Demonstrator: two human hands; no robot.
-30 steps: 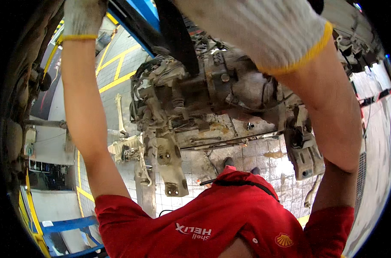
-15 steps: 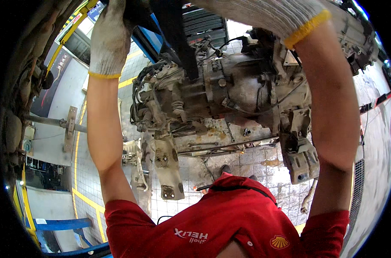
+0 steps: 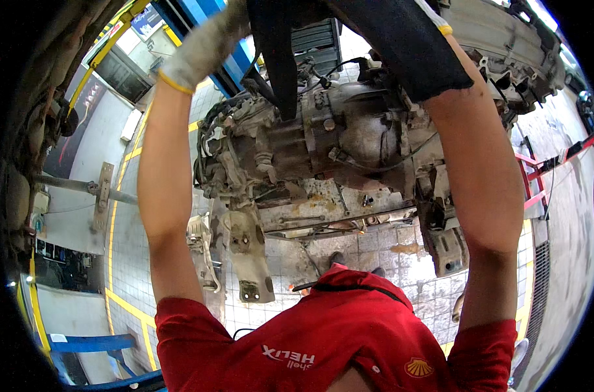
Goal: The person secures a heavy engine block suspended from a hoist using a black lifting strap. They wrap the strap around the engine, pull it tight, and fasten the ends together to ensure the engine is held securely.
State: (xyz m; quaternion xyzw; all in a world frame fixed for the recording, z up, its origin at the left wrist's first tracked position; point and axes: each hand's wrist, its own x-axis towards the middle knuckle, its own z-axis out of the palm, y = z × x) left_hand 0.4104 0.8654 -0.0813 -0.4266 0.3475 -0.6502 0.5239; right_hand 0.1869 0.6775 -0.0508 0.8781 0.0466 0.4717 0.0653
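Note:
My left hand [image 3: 209, 52], in a whitish knit glove with a yellow cuff, is raised at the top beside a large piece of black cloth [image 3: 411, 49]. Its fingers are hidden or blurred against the dark material. One strip of the cloth hangs down in the middle; another lies across my right forearm. Of my right hand [image 3: 433, 12], only a little of the glove and its yellow cuff show at the top edge, so its fingers cannot be seen. Beyond and below both arms sits a dirty metal gearbox [image 3: 333, 130] with hoses and cables.
A large metal casting [image 3: 499, 49] is at the upper right. Metal brackets [image 3: 246, 251] stick out toward me below the gearbox. Tools lie on a stained tray [image 3: 316, 206]. A blue post [image 3: 209, 32] stands behind, a red frame [image 3: 535, 186] at right, dark vehicle parts [image 3: 19, 189] at left.
My left hand has tilted and moved right and slightly down. The black cloth has shifted and now covers part of my right forearm, while my right hand has gone mostly out of sight.

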